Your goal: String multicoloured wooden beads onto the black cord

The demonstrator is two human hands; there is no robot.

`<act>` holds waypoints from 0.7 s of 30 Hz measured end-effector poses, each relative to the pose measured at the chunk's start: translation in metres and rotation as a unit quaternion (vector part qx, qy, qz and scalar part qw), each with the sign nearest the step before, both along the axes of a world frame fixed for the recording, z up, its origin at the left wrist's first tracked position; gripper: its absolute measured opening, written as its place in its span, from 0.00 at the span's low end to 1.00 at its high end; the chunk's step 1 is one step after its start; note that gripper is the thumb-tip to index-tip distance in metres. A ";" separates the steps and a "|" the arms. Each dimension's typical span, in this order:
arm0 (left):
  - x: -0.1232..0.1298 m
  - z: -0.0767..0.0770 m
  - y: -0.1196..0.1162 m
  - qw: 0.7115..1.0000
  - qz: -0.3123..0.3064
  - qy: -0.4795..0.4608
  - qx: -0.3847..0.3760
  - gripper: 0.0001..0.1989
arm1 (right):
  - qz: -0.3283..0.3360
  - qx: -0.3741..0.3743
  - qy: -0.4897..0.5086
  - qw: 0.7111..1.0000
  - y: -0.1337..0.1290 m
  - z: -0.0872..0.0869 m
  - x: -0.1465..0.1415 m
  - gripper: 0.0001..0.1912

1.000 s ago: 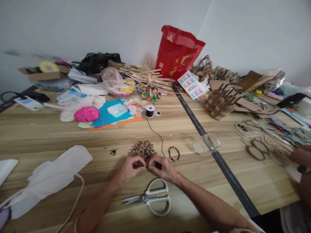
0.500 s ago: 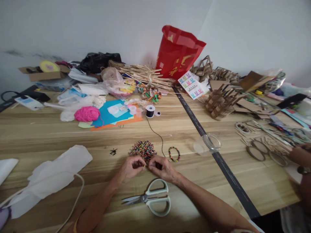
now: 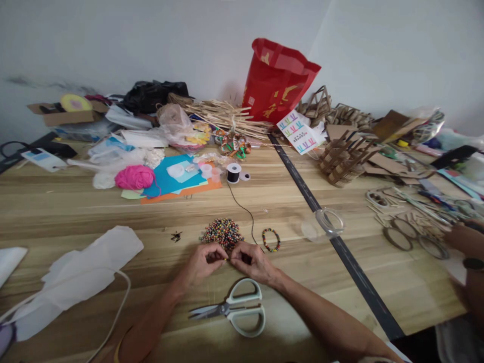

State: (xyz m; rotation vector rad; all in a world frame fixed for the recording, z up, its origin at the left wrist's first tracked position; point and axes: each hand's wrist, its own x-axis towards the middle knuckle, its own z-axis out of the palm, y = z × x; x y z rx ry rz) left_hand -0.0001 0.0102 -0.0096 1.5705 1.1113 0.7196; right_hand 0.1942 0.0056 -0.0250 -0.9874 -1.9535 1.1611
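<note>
1. Toward the near edge of the surface [image 3: 113, 212], scissors [image 3: 226, 307] lie just below both hands, blades toward the left edge.
2. The left hand [image 3: 202, 263] pinches a yellow bead [image 3: 226, 259]; the right hand [image 3: 254, 262] has its fingertips pressed together, anything between them too small to tell.
3. A bead heap [image 3: 223, 232] lies just beyond both hands, toward the far edge.
4. A beaded bracelet [image 3: 279, 242] lies near the right hand, toward the right edge.
5. The yellow bead sits just beside the right fingertips.

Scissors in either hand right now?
No, the scissors lie on the table, apart from the left hand and right hand.
</note>
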 end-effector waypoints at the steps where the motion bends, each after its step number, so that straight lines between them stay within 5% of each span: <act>1: 0.000 0.000 0.000 1.000 -0.001 0.000 0.002 0.04 | 0.000 -0.001 0.000 1.000 0.000 0.000 0.000 0.04; 21: 0.000 -0.003 0.000 1.000 -0.011 -0.005 0.024 0.06 | 0.007 0.008 0.000 1.000 0.000 0.000 0.000 0.05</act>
